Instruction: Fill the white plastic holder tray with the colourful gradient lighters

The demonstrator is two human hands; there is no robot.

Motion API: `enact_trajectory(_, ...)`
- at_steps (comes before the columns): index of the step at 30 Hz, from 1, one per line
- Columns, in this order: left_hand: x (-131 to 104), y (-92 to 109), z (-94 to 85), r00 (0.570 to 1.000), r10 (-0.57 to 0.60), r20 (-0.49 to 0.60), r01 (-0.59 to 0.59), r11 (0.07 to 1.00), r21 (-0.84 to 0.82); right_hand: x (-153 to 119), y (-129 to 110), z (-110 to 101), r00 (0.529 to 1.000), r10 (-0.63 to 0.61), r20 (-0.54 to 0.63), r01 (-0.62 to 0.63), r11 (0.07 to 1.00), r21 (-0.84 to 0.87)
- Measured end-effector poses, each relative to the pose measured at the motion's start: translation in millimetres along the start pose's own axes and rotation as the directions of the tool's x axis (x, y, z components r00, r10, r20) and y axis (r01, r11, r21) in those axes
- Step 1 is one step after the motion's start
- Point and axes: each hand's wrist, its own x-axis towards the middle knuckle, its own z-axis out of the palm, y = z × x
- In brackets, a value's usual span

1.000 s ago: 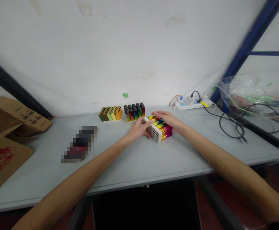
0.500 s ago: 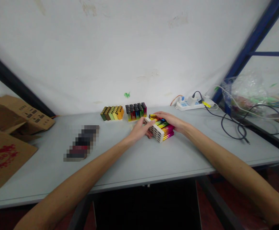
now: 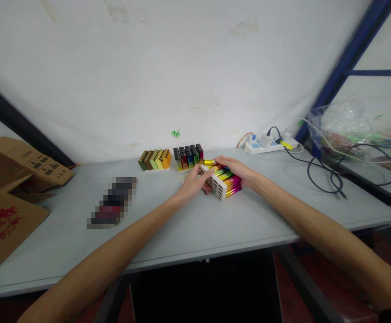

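Metallic multicoloured lighters (image 3: 233, 184), one batch, over the worktable (image 3: 168, 233), between both hands, set sideways in a white slotted tray (image 3: 219, 188). Left hand (image 3: 192, 185): pinching the tray, apparently to steady it. Right hand (image 3: 233, 168): clasping the lighters, likely to hold the batch together; whether it grips the protruding gold lighter (image 3: 209, 162), I cannot tell. Behind: black-capped lighters (image 3: 188, 157), upright.

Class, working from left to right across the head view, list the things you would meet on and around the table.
Cardboard box, dark pixelated item, green-to-orange lighters, black-topped lighters, white slotted tray, power strip, clear plastic bag.
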Motion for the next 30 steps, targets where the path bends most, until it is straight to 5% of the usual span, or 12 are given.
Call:
enact_trajectory(14, -8, 6, -6.6, 0.998, 0.004, 0.058, 0.004, 0.992, -0.128, -1, -5, 7, 1.000, -0.022, 0.018, 0.021, 1.000, 0.021)
enact_trajectory(30, -6, 12, 1.6, 0.998, -0.068, 0.006, 0.068, 0.996, -0.058, 3, 1, -5, 0.996, -0.069, 0.055, 0.076, 0.989, -0.126)
